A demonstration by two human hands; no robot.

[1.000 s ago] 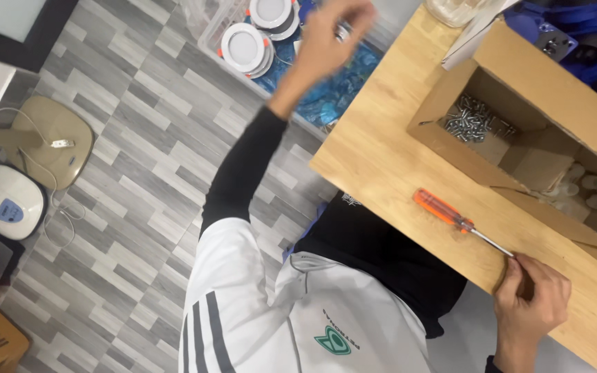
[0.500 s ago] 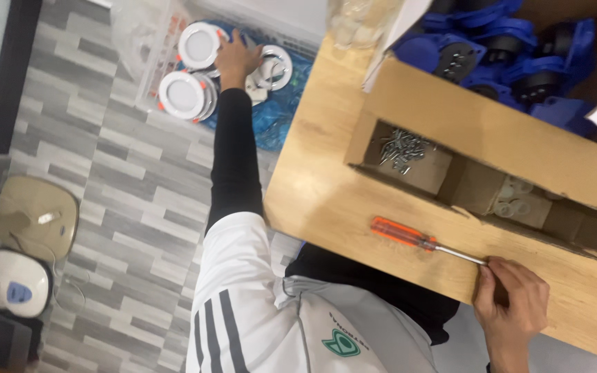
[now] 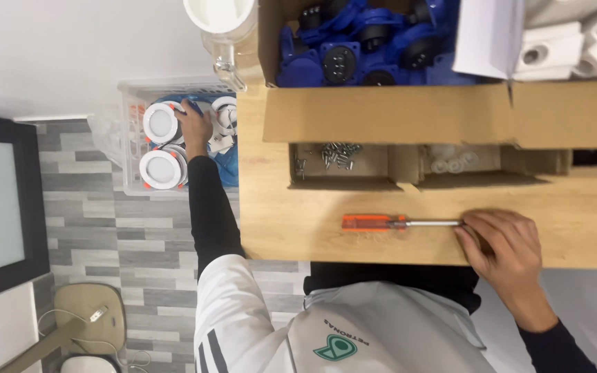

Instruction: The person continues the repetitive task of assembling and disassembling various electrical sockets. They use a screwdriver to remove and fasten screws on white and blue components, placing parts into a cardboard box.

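My left hand (image 3: 195, 128) reaches down off the table's left side into a clear plastic bin (image 3: 127, 138) on the floor. Its fingers lie among white round lamps with orange clips (image 3: 160, 123); whether they grip one is hidden. A second such lamp (image 3: 162, 169) sits just below. On the wooden table (image 3: 291, 235) lies a screwdriver (image 3: 371, 222) with an orange handle. My right hand (image 3: 506, 252) is curled over the tip end of its metal shaft.
A large cardboard box (image 3: 381, 114) holds blue sockets (image 3: 354, 55). In front of it, a low cardboard tray holds screws (image 3: 336, 155). A glass jar (image 3: 226, 27) stands at the table's corner. White plastic parts (image 3: 568, 41) lie at the far right.
My left arm has stretched further down and the hand now sits deep among the lamps in the bin. My right hand stays at the screwdriver's tip.
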